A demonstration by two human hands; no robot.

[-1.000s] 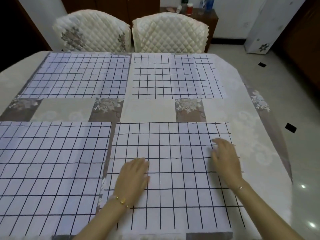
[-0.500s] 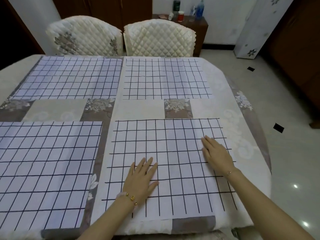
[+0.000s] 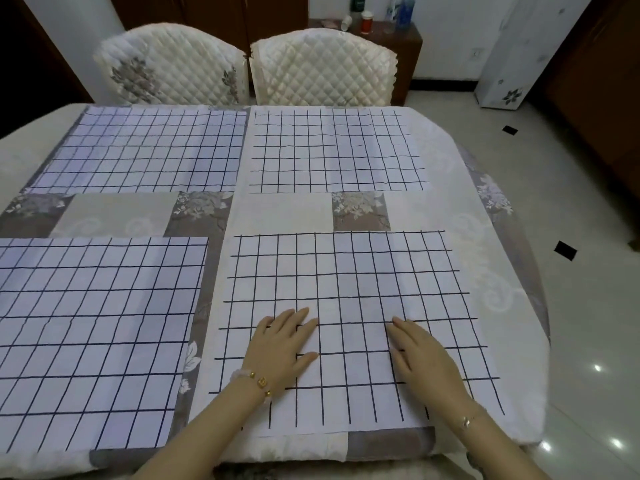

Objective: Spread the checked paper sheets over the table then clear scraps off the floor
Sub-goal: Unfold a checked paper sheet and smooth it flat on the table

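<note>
- Left hand [image 3: 284, 344] and right hand [image 3: 422, 355] lie flat, fingers spread, gripping nothing, on the near-right checked sheet [image 3: 349, 271].
- Dark floor scraps [image 3: 565, 250] lie far right, nearer the right hand.

**Four sheets on the table, two hands on the near right one**

On the table [image 3: 491, 237] lie four checked sheets, two in front and two behind. From the table centre, the far left sheet [image 3: 138, 150] is at 11 o'clock, the far right sheet [image 3: 336, 150] at 1 o'clock, the near left sheet [image 3: 90, 341] at 8 o'clock, the near right sheet [image 3: 346, 289] at 5 o'clock. The left hand [image 3: 284, 348] and the right hand [image 3: 422, 358] rest flat on the near right sheet, side by side, apart. Behind the table, at 12 o'clock, stand two chairs [image 3: 322, 67]. On the floor at 3 o'clock lies a scrap [image 3: 565, 251], another scrap [image 3: 509, 130] at 2 o'clock.
</note>
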